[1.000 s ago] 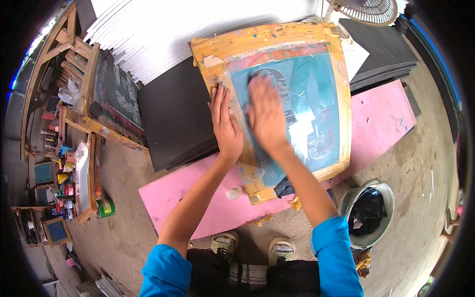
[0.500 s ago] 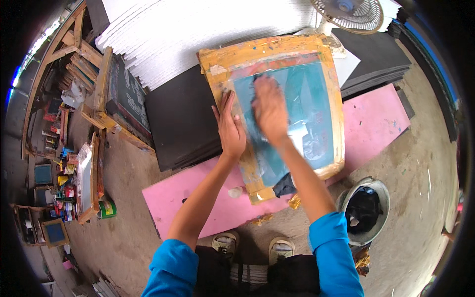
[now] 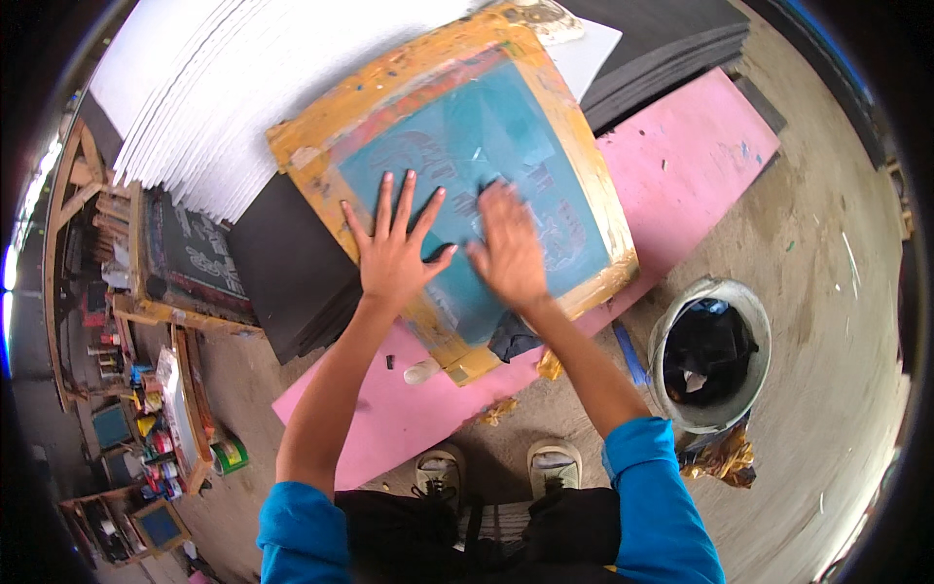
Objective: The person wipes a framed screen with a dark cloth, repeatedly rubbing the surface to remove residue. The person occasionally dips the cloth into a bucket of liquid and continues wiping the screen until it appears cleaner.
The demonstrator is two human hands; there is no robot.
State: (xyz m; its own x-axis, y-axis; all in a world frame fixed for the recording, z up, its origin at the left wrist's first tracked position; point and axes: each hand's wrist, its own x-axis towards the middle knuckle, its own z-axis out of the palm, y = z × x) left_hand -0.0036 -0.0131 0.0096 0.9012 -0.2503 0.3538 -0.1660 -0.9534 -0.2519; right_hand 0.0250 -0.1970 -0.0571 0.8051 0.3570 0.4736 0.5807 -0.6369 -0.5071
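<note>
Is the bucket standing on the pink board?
No, the bucket stands on the grey floor, to the right of the pink board.

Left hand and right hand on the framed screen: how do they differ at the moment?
The left hand has its fingers spread wide, while the right hand keeps its fingers closer together. The left hand looks sharp, but the right hand's fingers are blurred. A dark patch shows at the right hand's fingertips, too unclear to identify; none shows at the left hand's. Both are bare, backs upward, over the framed screen.
</note>
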